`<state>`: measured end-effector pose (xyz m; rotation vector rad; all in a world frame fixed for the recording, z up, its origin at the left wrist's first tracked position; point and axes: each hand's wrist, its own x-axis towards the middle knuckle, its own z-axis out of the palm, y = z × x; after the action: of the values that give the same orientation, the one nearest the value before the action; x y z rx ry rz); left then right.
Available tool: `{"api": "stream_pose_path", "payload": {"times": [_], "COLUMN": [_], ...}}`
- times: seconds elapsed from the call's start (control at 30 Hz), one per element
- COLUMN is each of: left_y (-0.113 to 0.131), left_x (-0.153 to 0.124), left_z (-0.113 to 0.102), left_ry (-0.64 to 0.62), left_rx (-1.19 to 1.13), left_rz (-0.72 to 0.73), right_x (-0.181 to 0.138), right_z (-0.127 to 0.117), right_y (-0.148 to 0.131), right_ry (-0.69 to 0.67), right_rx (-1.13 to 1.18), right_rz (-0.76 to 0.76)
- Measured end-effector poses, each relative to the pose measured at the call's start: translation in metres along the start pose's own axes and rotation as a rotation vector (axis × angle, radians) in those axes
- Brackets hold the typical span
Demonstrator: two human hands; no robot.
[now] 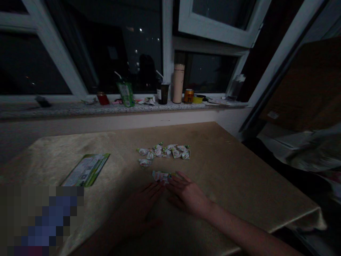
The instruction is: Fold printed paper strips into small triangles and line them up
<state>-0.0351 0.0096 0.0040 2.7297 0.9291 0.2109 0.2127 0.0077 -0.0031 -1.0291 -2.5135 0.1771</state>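
A small green-and-white wrapper lies on the table in front of my fingertips. My left hand rests low and flat in shadow, fingers stretched out, their tips at the wrapper's near edge. From the right, my right hand reaches over the wrapper's right end with its fingers extended and partly covering it. Neither hand appears closed around anything. Just beyond lies a loose row of several small wrapped pieces in similar white and green. Left of them is a flat green-and-white printed package.
The table has a tan cover. Behind it runs a speckled window sill holding a green cup, a dark cup with a straw, a pink flask, an orange can and a red jar. Pixelation covers the lower left.
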Motion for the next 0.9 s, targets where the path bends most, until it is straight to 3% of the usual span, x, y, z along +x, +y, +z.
{"api": "stream_pose_path", "payload": {"times": [0.43, 0.9], "left_y": [0.008, 0.008], "left_x": [0.001, 0.0], "left_z": [-0.006, -0.005], "left_ry": [-0.016, -0.028], "left_rx": [0.058, 0.036], "left_rz": [-0.028, -0.016], "right_x": [0.001, -0.003], "right_z": [0.006, 0.0], "right_y": [-0.007, 0.01], "right_ry": [0.094, 0.117], "right_rx": [-0.057, -0.117], "right_rz": [0.089, 0.067]}}
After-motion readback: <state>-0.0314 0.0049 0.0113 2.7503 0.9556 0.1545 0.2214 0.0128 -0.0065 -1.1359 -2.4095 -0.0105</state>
